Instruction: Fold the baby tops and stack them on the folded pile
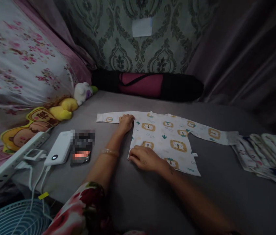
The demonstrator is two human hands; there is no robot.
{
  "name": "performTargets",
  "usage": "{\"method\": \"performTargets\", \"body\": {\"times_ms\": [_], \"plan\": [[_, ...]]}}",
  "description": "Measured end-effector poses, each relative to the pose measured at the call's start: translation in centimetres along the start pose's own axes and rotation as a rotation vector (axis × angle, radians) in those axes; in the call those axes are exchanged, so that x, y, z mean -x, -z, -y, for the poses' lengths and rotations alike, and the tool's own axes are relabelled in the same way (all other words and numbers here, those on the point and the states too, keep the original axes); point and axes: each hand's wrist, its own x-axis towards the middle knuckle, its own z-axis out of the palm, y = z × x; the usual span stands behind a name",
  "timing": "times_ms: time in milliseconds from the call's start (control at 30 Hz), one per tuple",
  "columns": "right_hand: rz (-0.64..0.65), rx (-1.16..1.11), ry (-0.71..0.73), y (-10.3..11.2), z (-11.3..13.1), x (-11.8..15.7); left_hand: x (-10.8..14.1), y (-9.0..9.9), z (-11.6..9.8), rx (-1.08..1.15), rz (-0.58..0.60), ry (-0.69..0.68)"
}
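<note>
A small white long-sleeved shirt (158, 130) with tan lion faces and green leaves lies spread flat on the grey bed sheet (216, 189). Its sleeves stretch out to both sides, and a small white tag sticks out from the right side seam. My left hand (126, 122) has its fingers curled on the shirt where the left-lying sleeve meets the body. Lower down, my right hand (144, 158) pinches the left edge close to the hem corner. The fingertips of both hands are partly hidden.
Folded clothes (262, 160) are stacked at the right. On the left are a phone (81, 148), a white power bank (58, 148) with cables, a power strip (15, 163) and plush toys (65, 109). A long black-and-maroon bag (147, 85) lies along the wall; a blue fan (15, 217) stands lower left.
</note>
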Motion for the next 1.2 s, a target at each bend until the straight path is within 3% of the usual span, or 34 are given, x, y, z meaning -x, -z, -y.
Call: {"method": "performTargets", "body": {"times_ms": [133,200,267,367,433,533,633,733,833,1033,1200], "plan": [[0.023,-0.046,0.039,0.4,0.7,0.3,0.2,0.1,0.0,0.019,0.002,0.008],[0.091,-0.173,0.084,0.8,-0.2,0.1,0.4,0.2,0.0,0.025,0.011,0.012],[0.062,-0.290,0.056,1.6,-2.0,-0.3,0.5,0.4,0.0,0.030,0.017,0.012],[-0.298,-0.265,-0.112,3.1,-5.8,-1.5,0.5,0.6,0.0,0.029,0.018,0.004],[-0.450,-0.111,-0.223,4.1,-8.3,-2.5,0.6,0.6,-0.2,0.018,0.013,0.004],[-0.358,0.092,-0.342,4.7,-10.4,-3.9,0.7,0.4,-0.6,-0.010,-0.005,0.006],[-0.216,0.213,-0.398,3.8,-10.7,-4.7,0.7,0.3,-0.9,-0.038,-0.022,-0.009],[-0.186,0.300,-0.359,2.2,-9.7,-4.5,0.7,0.2,-0.9,-0.049,-0.029,-0.033],[-0.147,0.337,-0.219,0.7,-7.7,-3.2,0.6,0.0,-0.7,-0.056,-0.036,-0.040],[0.014,0.213,0.035,-1.6,-1.0,1.4,0.3,0.2,-0.6,-0.086,-0.001,-0.059],[0.130,-0.064,0.200,-0.5,3.3,6.3,1.7,2.3,-0.9,-0.088,-0.057,-0.086]]}}
